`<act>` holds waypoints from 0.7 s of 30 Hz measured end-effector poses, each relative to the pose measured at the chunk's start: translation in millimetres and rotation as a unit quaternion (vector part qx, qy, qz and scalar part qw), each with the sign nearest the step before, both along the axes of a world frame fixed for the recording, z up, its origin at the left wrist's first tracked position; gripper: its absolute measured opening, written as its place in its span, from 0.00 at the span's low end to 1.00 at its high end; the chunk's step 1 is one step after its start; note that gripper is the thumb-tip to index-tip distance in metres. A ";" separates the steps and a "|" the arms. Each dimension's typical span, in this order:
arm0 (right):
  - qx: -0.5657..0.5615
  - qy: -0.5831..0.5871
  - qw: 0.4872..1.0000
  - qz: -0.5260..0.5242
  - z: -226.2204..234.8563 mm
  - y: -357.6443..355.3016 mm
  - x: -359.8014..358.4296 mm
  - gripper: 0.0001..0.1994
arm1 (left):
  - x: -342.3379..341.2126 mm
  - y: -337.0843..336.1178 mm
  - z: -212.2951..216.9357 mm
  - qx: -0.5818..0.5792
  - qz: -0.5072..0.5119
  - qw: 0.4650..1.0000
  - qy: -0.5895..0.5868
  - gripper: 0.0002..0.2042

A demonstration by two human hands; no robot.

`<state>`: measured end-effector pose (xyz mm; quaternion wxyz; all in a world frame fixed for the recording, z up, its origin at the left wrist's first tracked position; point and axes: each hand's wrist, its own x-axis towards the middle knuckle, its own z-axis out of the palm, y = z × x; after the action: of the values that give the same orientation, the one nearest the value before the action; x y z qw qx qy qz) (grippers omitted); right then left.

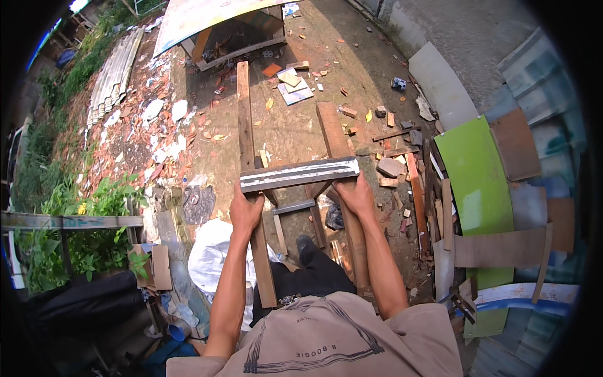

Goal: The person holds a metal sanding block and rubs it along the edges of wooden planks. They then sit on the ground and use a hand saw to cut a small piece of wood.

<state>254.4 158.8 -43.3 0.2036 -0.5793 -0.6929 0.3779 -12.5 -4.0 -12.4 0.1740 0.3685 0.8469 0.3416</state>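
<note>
"Where was the bar (300,174)?"
"Crosswise above two beams (245,119); I couldn't tell whether it touched them."
"What held it?"
"The left hand (247,207) and right hand (355,196) gripped its ends."

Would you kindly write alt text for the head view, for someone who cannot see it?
A person's left hand and right hand hold opposite ends of a white-streaked wooden bar over two long wooden beams. Wood scraps litter the ground, with a green panel at the right and leafy plants at the left.
</note>
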 end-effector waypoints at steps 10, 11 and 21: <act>0.024 0.011 0.999 0.020 -10.6 5.5 1.1 0.38 | -10.4 -1.9 -16.4 0.022 -0.010 1.000 0.007 0.37; 0.030 0.012 0.999 0.016 -11.2 5.7 3.5 0.38 | -9.3 -0.2 -16.1 0.021 -0.011 1.000 0.004 0.37; 0.052 0.004 0.998 -0.015 0.3 2.9 -10.8 0.40 | -8.6 2.5 -16.0 0.006 -0.011 1.000 0.017 0.38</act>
<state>243.6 161.7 -43.0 0.2425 -0.5766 -0.7020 0.3404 -21.1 -1.5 -28.4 0.1609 0.3848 0.8437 0.3380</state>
